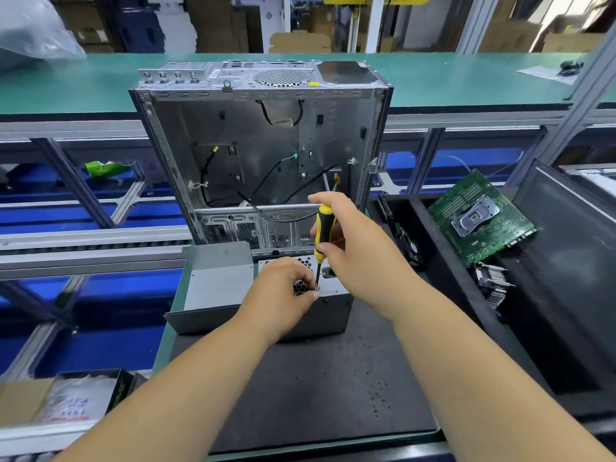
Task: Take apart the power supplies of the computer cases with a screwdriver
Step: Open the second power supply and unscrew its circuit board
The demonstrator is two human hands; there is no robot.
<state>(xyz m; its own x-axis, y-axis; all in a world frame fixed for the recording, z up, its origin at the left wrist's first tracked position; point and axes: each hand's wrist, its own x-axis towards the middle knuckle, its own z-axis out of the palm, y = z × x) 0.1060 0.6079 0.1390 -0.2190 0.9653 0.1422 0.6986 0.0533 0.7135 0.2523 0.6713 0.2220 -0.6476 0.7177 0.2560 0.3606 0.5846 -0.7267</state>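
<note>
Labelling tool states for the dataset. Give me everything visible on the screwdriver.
The screwdriver has a yellow and black handle, plastic or rubber by its look, and a thin dark metal shaft. It stands nearly upright, tip down, on the perforated top face of the grey metal power supply lying on the dark mat in front of the open computer case. The right hand grips the handle; the fingertips of the left hand touch the shaft near its tip. The tip itself is hidden.
</note>
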